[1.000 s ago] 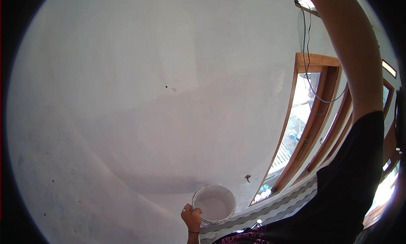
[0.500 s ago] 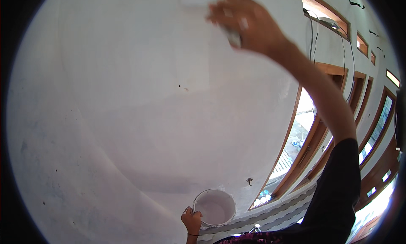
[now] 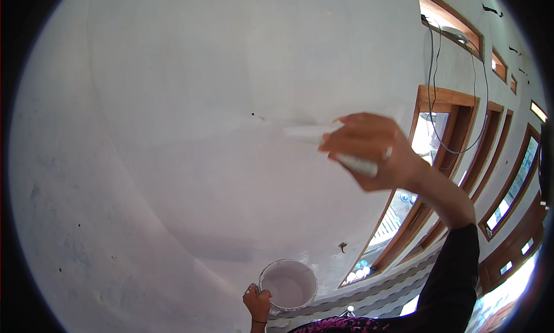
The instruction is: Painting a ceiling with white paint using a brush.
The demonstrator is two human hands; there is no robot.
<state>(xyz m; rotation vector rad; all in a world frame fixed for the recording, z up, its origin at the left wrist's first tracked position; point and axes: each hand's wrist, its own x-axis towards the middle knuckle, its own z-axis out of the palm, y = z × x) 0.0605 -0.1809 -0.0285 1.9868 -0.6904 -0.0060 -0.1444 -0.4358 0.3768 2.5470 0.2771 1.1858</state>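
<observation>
My right hand (image 3: 372, 151) is closed around a paintbrush (image 3: 359, 164) and is slightly blurred. Part of its pale handle shows below my fingers. The whitish head of the brush points left, against or very close to the white wall (image 3: 202, 91); whether it touches cannot be made out. Low in the view, my left hand (image 3: 257, 301) grips the left rim of a bucket (image 3: 288, 264). Inside the bucket is a pale, pinkish-white liquid that looks like paint. The lower wall has a pinkish tint, with whiter area above.
At the right stand brown wood-framed windows (image 3: 424, 206), with small vent openings (image 3: 456, 21) higher up. A loose dark cable (image 3: 430, 62) hangs from one opening. Wires stick out of a hole (image 3: 343, 247) low on the wall. Grey wavy-patterned surface (image 3: 375, 295) lies below.
My right hand has come down from the top of the wall with the paintbrush, and slightly right. My left hand and the bucket stay nearly in place.
</observation>
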